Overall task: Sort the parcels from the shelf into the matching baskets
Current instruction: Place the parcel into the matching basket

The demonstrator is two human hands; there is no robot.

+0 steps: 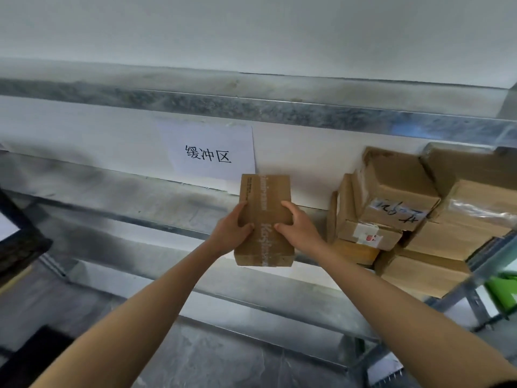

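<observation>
1. One metal shelf rack (112, 189) fills most of the view. Three of its boards are visible, one above the other, against a white wall.
2. One stack of parcels (397, 189) stands on the right end of the middle board. I count at least six brown cardboard boxes in it; some are partly hidden, so the exact number is not sure.
3. One white paper sign (209, 152) with three black characters is on the wall, above the middle board.
4. One single parcel (264, 191), a long brown box with printed tape along it, is just below the sign and left of the stack, apart from it. Whether it rests on the board, I cannot tell.
5. Two hands hold this parcel. The left hand (232, 231) grips its left side, with the thumb on top. The right hand (299, 228) grips its right side in the same way.
6. One green object (500, 289) shows at the right edge, below the stack.
</observation>
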